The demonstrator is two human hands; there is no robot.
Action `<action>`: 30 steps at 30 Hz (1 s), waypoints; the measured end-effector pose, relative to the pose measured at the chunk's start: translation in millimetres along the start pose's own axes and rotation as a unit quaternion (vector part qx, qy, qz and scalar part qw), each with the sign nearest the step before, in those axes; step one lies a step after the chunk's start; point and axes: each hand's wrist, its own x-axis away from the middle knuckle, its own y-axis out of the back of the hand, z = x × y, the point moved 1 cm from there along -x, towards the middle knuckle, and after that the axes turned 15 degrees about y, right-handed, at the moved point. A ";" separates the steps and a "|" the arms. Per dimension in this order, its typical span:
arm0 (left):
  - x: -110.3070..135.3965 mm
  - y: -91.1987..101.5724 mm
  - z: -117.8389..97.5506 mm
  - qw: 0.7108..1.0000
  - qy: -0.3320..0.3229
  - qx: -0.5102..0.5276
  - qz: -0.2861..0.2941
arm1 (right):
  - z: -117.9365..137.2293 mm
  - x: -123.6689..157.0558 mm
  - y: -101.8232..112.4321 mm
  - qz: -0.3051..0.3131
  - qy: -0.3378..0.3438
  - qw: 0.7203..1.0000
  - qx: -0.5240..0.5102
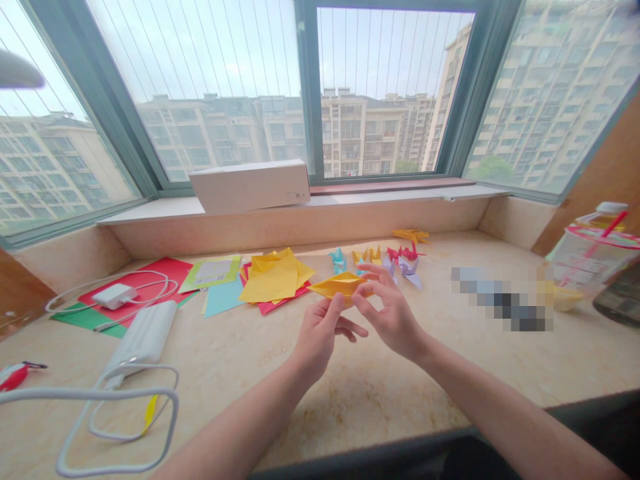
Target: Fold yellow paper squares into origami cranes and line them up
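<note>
A partly folded piece of yellow origami paper (336, 285) is held up above the counter between both hands. My left hand (320, 330) pinches its lower edge with the thumb on the near side. At its right end, the fingers of my right hand (390, 310) are closed on the paper. Behind the hands stand small folded paper cranes: a light blue crane (339, 261), a red crane (404, 253) and a purple crane (409, 270). Yellow cranes (367, 256) sit among them, partly hidden by my right hand. A stack of yellow paper sheets (275, 277) lies to the left.
Left on the stone counter (240, 373) are coloured sheets (170, 273), a white charger (115, 296), a white power bank (145, 337) and looped cables (120, 393). At right stand a plastic cup (590, 260) with a straw and a bottle. A white box (253, 187) rests on the windowsill.
</note>
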 end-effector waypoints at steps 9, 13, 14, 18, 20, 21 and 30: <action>-1.3 0.9 2.8 1.000 -0.012 -0.011 0.007 | 2.4 -0.4 -2.0 -0.027 -0.016 0.999 -0.019; 0.8 0.4 2.0 0.999 -0.027 -0.029 0.012 | 0.9 0.2 -2.6 -0.038 -0.030 0.998 -0.028; 1.6 0.1 1.6 0.999 -0.031 -0.035 0.016 | 0.3 0.4 -2.4 -0.040 -0.034 0.998 -0.030; 2.9 -0.6 1.3 0.997 -0.041 -0.058 0.019 | -0.6 0.1 -1.5 -0.045 -0.040 0.998 -0.034; 2.1 0.1 2.5 0.997 -0.042 -0.060 0.016 | 0.2 -0.2 -1.3 -0.045 -0.041 0.997 -0.036; 1.6 0.7 3.5 0.997 -0.044 -0.060 0.017 | 0.7 -0.3 -1.4 -0.046 -0.042 0.997 -0.037; -0.4 4.4 6.7 0.997 -0.062 -0.028 0.032 | 1.5 1.7 -2.0 -0.049 -0.037 0.997 -0.039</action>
